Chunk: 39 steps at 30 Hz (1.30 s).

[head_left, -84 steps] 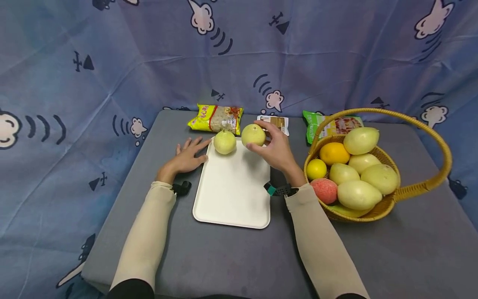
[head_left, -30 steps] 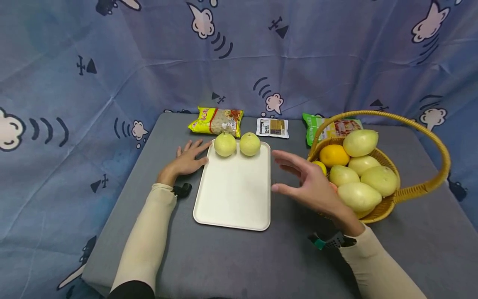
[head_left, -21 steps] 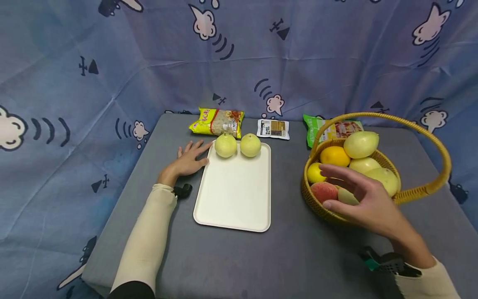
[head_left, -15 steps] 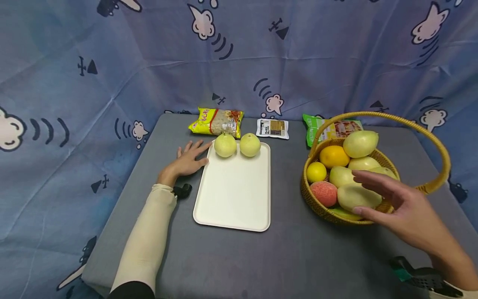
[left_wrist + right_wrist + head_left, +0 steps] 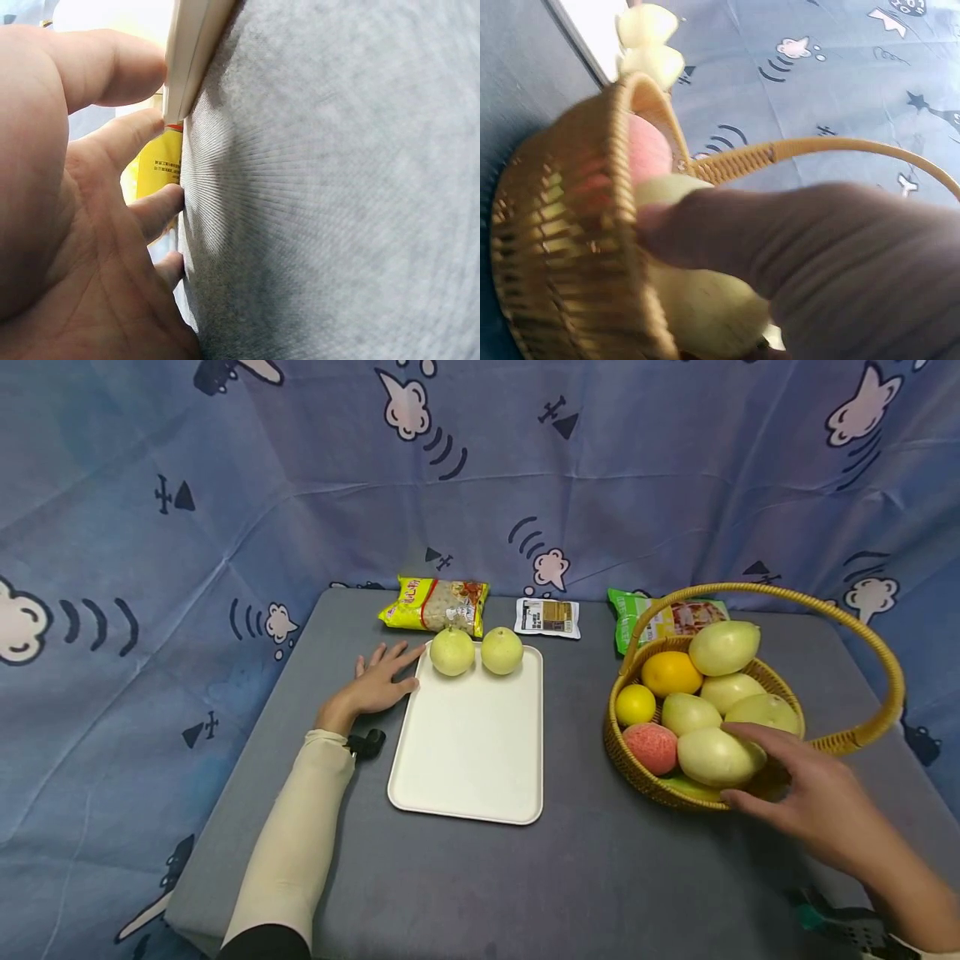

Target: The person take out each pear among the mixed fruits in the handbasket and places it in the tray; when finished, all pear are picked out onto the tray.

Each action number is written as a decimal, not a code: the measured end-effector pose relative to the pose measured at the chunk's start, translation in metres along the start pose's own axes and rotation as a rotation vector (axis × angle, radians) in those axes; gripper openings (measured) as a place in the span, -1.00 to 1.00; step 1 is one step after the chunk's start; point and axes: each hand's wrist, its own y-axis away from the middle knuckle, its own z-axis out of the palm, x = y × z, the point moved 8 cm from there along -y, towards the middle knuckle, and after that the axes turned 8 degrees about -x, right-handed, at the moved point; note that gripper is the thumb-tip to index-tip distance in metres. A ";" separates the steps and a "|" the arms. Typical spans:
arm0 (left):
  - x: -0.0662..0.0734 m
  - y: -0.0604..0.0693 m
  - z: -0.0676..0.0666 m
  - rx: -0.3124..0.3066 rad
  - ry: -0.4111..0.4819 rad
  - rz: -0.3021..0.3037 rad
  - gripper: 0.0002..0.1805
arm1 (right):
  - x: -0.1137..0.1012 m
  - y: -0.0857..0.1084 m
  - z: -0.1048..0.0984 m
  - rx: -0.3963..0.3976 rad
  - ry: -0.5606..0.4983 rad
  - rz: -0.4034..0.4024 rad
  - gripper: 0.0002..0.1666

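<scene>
Left hand (image 5: 375, 687) lay low on the grey bench (image 5: 465, 885), fingers spread apart and gripping nothing, its thumb and forefinger against the left edge of a white tray (image 5: 472, 743). Left wrist view agreed: thumb and forefinger at the tray's side, other fingertips down on the cloth. At the tray's far end sat a round green fruit (image 5: 452, 652) near the far left corner and a second green fruit (image 5: 502, 650) just right of it. Right hand (image 5: 825, 793) was at the near right side of a wicker basket (image 5: 628, 768), thumb and fingers apart, about the right end of the front pale fruit (image 5: 712, 757), which lay inside by the near rim. Whether skin met fruit could not be told; the right wrist view was blurred, showing the thumb across the rim in front of the fruit. Left of that fruit sat a reddish fruit (image 5: 650, 748); behind the reddish one, a small yellow fruit (image 5: 636, 705), then an orange (image 5: 672, 673). More pale fruits filled the middle and right, one of them, the upper pale fruit (image 5: 724, 647), resting high at the back. Tall handle (image 5: 892, 693) arched over toward the right. Along the bench's far side: a yellow bag (image 5: 435, 602) behind the tray, a small white packet (image 5: 547, 617) right of it, and a green bag (image 5: 628, 614) partly behind the basket. Patterned blue cloth (image 5: 300, 443) hung at the back.
</scene>
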 end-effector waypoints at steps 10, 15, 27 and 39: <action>0.000 -0.001 0.000 0.004 -0.020 -0.017 -0.22 | 0.000 -0.004 0.007 0.097 -0.078 0.079 0.00; -0.001 -0.001 -0.001 0.004 -0.021 -0.025 -0.23 | 0.000 -0.004 0.006 0.197 -0.163 0.142 -0.03; 0.002 0.001 0.000 -0.001 -0.013 -0.019 -0.22 | -0.029 -0.026 -0.001 0.284 -0.484 0.050 -0.02; 0.000 0.001 -0.001 -0.004 -0.023 -0.011 -0.23 | -0.113 -0.086 -0.010 0.235 -0.619 -0.219 -0.03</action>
